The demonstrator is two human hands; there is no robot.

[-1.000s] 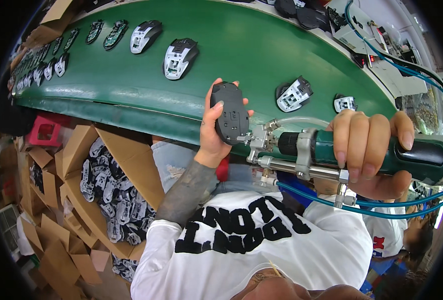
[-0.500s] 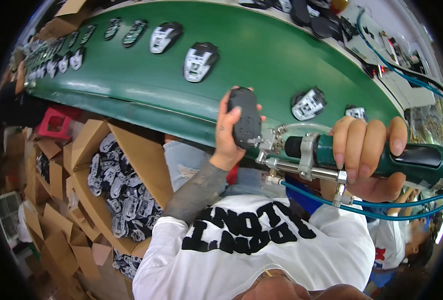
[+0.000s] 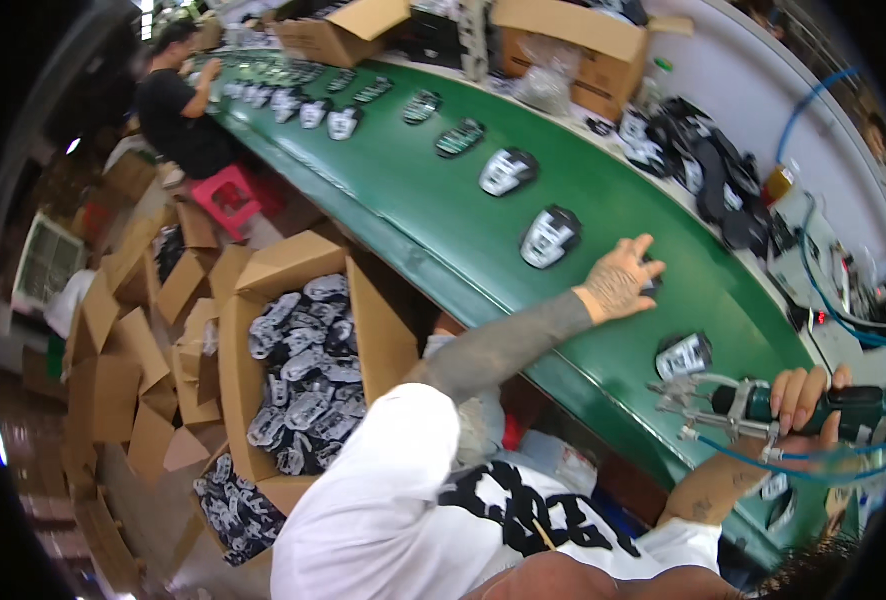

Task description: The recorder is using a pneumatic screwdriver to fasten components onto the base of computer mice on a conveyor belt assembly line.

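My left hand (image 3: 618, 280) reaches out over the green conveyor belt (image 3: 443, 205), its fingers curled around a dark computer mouse (image 3: 651, 286). Most of that mouse is hidden beneath the hand. In my right hand (image 3: 808, 402) is a green electric screwdriver (image 3: 748, 403), held level with metal fittings at its tip and blue hoses along it. A half-assembled mouse with a white inner frame (image 3: 683, 356) lies on the belt just beyond the tip. Another such mouse (image 3: 550, 237) sits to the left of my left hand.
More mouse parts line the belt toward the far left, where a person in black (image 3: 178, 110) sits on a pink stool (image 3: 225, 195). An open carton (image 3: 388, 330) full of mouse shells stands left of me. Black parts (image 3: 708, 165) pile along the far ledge.
My left hand has carried the mouse away from the screwdriver tip and out to the belt. The view has swung left, and the screwdriver now appears lower right.
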